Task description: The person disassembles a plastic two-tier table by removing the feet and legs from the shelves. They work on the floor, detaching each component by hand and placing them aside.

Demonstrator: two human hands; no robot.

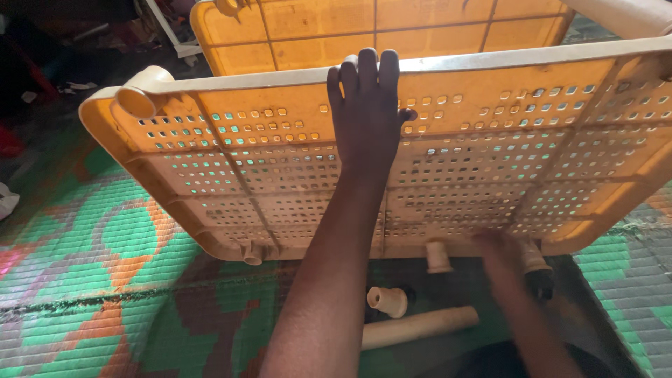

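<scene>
A large yellow-cream perforated plastic panel (231,168) stands tilted on its long edge on the mat. My left hand (365,112) lies flat against its face, with the fingers hooked over the top rim. My right hand (498,246) is blurred at the panel's lower edge, between two short cream sockets (439,257) that stick out of that edge. Whether it grips anything I cannot tell. A round corner socket (140,98) shows at the panel's top left.
A second yellow panel (378,35) stands behind the first. On the mat below lie a cream pipe piece (420,327) and a short cream connector (387,301). The woven mat (105,266) is green, orange and brown. Dark clutter fills the far left.
</scene>
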